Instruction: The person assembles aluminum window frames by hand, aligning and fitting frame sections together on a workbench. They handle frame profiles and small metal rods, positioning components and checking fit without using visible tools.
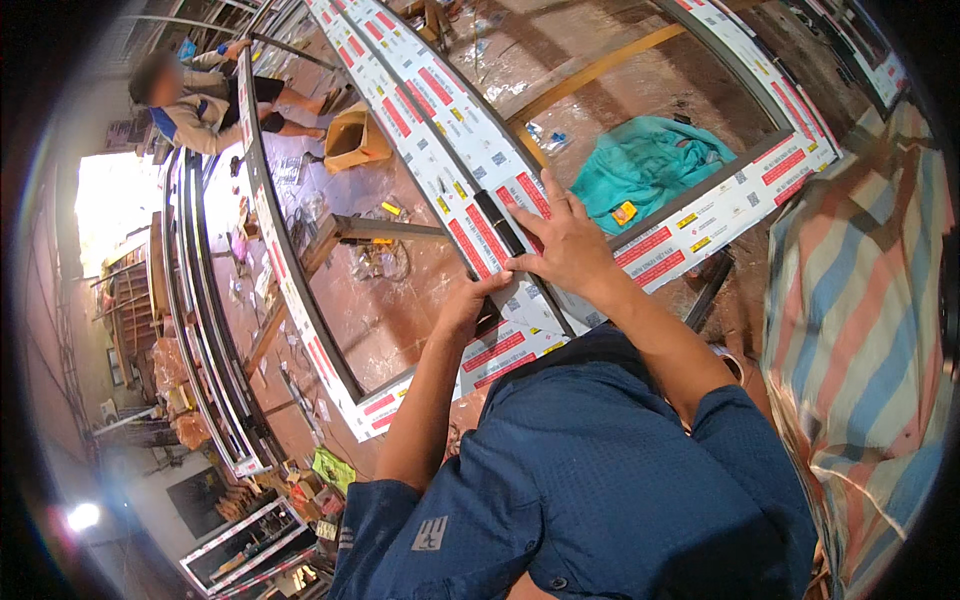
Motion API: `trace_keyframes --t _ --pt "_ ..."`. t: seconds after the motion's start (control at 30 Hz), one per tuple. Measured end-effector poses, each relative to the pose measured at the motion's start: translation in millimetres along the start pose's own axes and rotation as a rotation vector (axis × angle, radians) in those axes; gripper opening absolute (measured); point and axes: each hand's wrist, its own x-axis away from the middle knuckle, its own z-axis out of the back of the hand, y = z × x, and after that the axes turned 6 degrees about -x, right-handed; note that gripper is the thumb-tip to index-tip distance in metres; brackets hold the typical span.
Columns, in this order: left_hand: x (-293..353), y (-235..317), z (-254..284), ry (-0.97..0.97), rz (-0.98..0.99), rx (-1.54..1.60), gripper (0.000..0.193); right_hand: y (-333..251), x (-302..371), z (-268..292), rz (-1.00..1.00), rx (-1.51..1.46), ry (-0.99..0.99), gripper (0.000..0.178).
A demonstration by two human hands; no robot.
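A long frame profile (430,120) wrapped in white protective film with red and yellow labels runs from the upper middle down to me. On it lies a narrow black strip (500,225). My right hand (560,235) rests flat on the profile with fingers spread, its thumb beside the strip's lower end. My left hand (468,305) grips the profile's edge just below the strip, fingers curled under the film. A cross profile (720,215) of the same frame leaves to the right.
A teal cloth (650,160) with a small yellow object lies inside the frame. A cardboard box (352,140) stands on the reddish floor. Another person (200,105) crouches at upper left by a second frame (265,200). Striped fabric (860,330) hangs at right.
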Motion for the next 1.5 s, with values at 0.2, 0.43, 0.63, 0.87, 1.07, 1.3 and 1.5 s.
trace_keyframes --t 0.2,0.43,0.63,0.87,1.07,1.3,1.5 --pt "-10.4 -9.7 9.9 -0.084 0.065 0.325 0.060 -6.1 -0.7 3.7 -0.042 -0.072 0.025 0.103" --pt "-14.8 -10.8 8.0 -0.092 0.070 0.292 0.060 -0.3 -9.6 13.9 -0.187 -0.138 -0.101 0.131" --pt "-11.1 -3.1 5.2 -0.127 0.077 0.291 0.065 0.7 -12.5 14.8 -0.231 -0.147 -0.120 0.136" --pt "-13.4 -15.5 13.2 -0.145 0.045 0.251 0.065 -9.2 -14.8 15.9 -0.237 -0.089 -0.139 0.138" --pt "-12.5 -12.4 6.3 -0.125 0.028 0.286 0.060 1.3 -10.6 2.5 -0.142 -0.057 -0.057 0.138" --pt "-32.2 -26.3 3.0 -0.037 -0.046 0.267 0.034 -26.2 -7.4 12.3 -0.053 0.178 -0.027 0.128" --pt "-30.0 -26.9 1.4 0.037 -0.046 0.170 0.042 -33.4 -6.7 9.7 -0.050 0.231 -0.019 0.112"
